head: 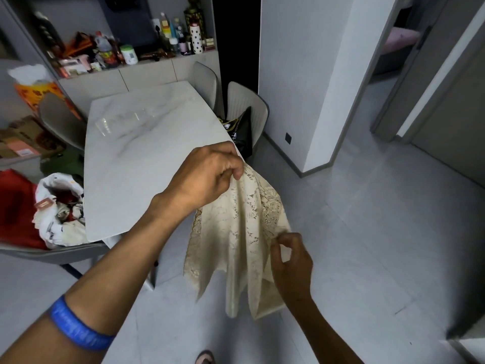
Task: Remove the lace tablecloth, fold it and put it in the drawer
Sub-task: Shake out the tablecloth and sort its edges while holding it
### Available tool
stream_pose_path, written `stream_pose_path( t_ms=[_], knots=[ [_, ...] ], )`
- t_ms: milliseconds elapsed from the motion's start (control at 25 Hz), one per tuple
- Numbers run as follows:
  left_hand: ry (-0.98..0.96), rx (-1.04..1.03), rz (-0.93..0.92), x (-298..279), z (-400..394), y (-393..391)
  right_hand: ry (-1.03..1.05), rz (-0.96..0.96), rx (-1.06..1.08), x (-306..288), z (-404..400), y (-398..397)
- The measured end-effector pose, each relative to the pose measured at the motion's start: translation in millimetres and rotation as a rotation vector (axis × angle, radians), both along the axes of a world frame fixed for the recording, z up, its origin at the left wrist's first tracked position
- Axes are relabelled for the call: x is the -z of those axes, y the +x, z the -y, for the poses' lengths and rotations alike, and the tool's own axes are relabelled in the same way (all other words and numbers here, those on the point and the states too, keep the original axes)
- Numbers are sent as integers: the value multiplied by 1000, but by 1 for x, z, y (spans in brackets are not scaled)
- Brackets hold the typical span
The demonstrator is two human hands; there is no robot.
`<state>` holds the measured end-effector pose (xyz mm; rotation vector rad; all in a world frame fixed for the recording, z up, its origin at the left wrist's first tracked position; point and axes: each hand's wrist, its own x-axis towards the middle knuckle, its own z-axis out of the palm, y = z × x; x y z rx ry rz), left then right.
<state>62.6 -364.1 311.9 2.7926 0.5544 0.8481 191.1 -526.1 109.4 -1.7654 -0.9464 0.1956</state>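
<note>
We see the marble table (147, 153) at 10 o'clock, bare of cloth. The lace tablecloth (244, 232) hangs bunched at centre, off the table's near right corner, over the grey floor (367, 232). Left hand (207, 174) grips its top – fingers curled round it. Right hand (291, 261) at 5 o'clock pinches a lower edge.

Both hands (207, 174) (291, 261) raised — fingers curled.

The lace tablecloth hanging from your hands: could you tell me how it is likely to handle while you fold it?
Probably very floppy: the lace tablecloth hangs in loose folds from the left hand. Likely light, since a pinch holds it. Its openwork may snag on the right hand fingers.
</note>
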Motion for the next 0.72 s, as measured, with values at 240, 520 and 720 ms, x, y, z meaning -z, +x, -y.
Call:
stream_pose_path(
  t_ms=[240,520,720],
  knots=[
    [-12,-26,10,-10,-1,-14,-791,849,-489,6,-43,38],
    [-37,-6,151,-32,-1,-30,-203,648,-637,-13,-80,8],
    [-16,-15,176,-41,-3,-46,-733,1036,-447,-23,-111,30]
  ],
)
